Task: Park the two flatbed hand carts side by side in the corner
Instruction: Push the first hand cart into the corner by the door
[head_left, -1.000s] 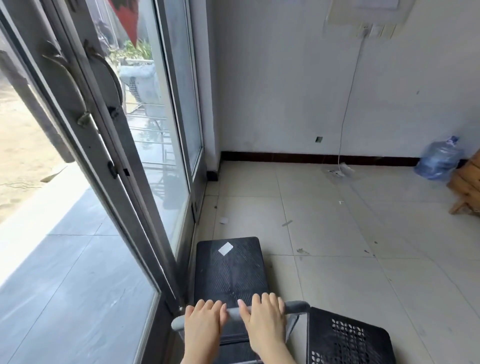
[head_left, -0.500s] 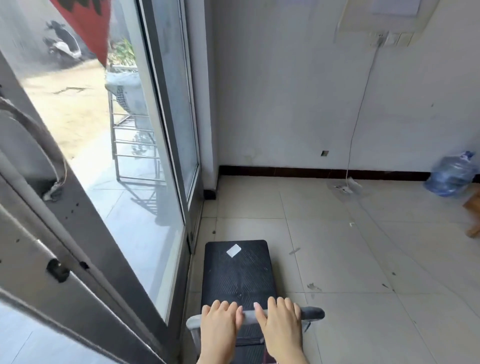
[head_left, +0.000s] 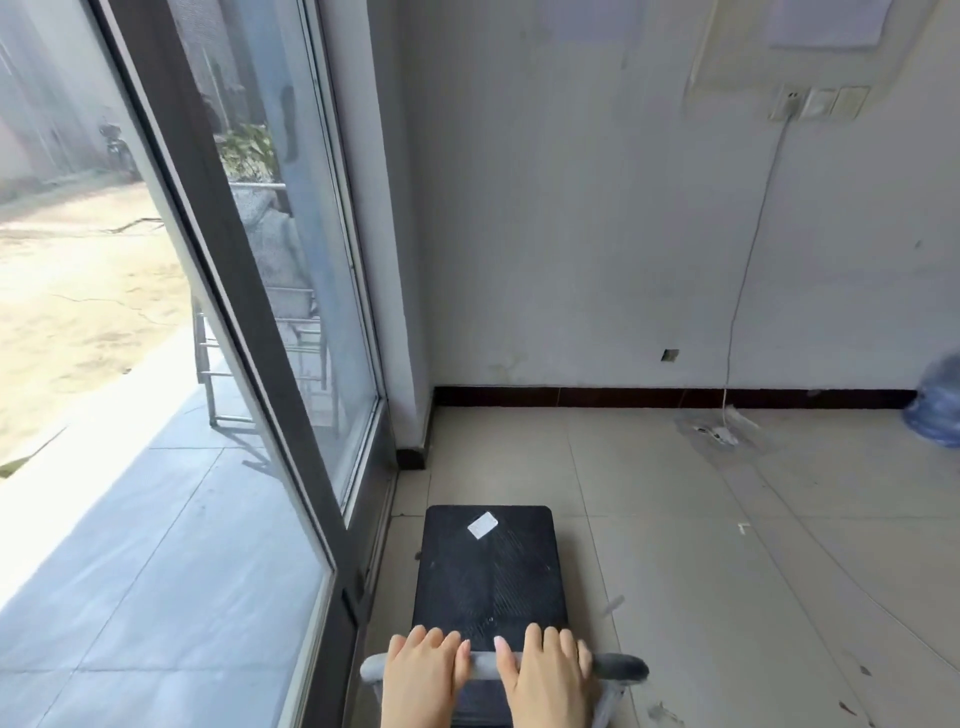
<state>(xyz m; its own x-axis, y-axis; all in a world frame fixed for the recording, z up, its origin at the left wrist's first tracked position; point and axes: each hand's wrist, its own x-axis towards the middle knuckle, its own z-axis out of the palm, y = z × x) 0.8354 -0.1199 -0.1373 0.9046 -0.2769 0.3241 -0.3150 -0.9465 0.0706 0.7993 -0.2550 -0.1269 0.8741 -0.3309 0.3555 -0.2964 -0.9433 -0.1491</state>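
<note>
A flatbed hand cart with a black ribbed deck (head_left: 491, 571) and a small white label stands on the tiled floor, pointing at the room corner (head_left: 415, 441). Its grey handle bar (head_left: 618, 665) runs across the bottom of the view. My left hand (head_left: 423, 675) and my right hand (head_left: 548, 675) both grip that bar, side by side. The cart's left edge runs close along the glass door frame (head_left: 358, 587). The second cart is out of view.
A glass door and window (head_left: 291, 364) line the left side. A white wall with a dark skirting board (head_left: 623, 397) closes the far end. A cable hangs down to a plug strip (head_left: 719, 432) on the floor. A blue water bottle (head_left: 937, 410) lies at the right edge.
The cart and I have rolled forward along the glass toward the corner. The second cart, seen at the lower right one second ago, has dropped out of view.
</note>
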